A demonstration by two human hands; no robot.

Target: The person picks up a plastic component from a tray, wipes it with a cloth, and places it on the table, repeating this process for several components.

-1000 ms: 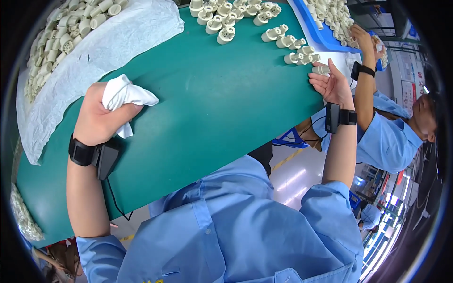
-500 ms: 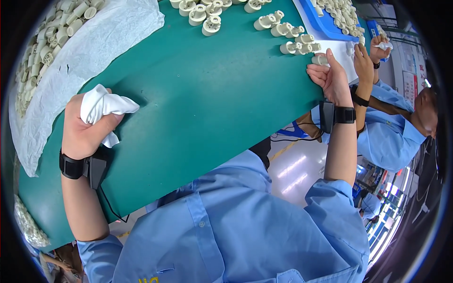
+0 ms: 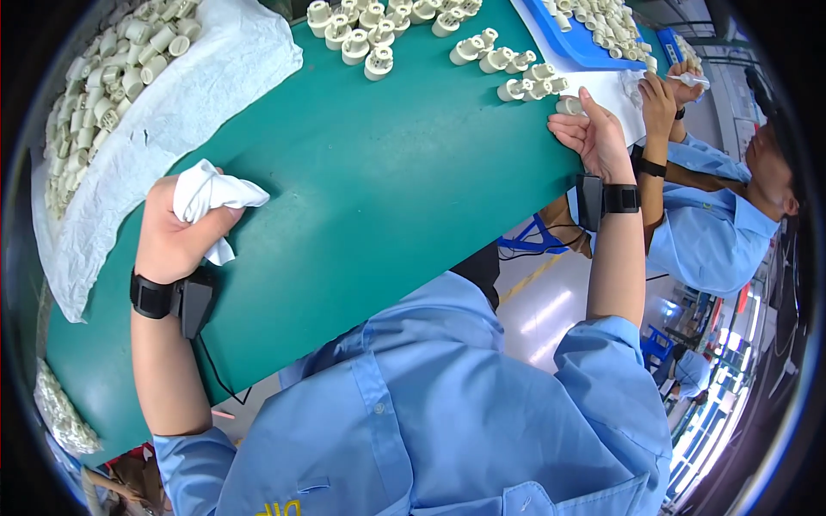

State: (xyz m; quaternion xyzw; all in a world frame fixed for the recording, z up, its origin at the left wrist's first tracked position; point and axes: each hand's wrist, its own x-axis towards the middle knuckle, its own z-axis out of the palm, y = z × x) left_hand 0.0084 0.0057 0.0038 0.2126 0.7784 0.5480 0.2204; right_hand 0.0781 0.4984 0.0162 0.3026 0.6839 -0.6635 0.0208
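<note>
My left hand [image 3: 176,236] is closed round a crumpled white cloth [image 3: 203,191] at the left of the green table. Folds of the cloth stick out above and below the thumb. At the right, my right hand [image 3: 598,142] lies by the table's edge with its palm turned up and its thumb apart from the fingers. A cream cylindrical part [image 3: 569,105] lies in the gap between thumb and fingers, partly hidden by the thumb; whether the hand touches it I cannot tell. Just beyond stand similar stepped cream parts [image 3: 538,79] in a small group.
More cream parts [image 3: 379,62] stand at the far side of the green table [image 3: 370,189]. A pale plastic sheet [image 3: 185,133] at the left bears a heap of them. A blue tray [image 3: 568,43] holds several more. Close at the right, a co-worker's hand [image 3: 658,103] reaches over white paper.
The view has shifted slightly. My left hand and the cloth have moved a little to the right. My right hand and the cream part beside it keep their places relative to each other.
</note>
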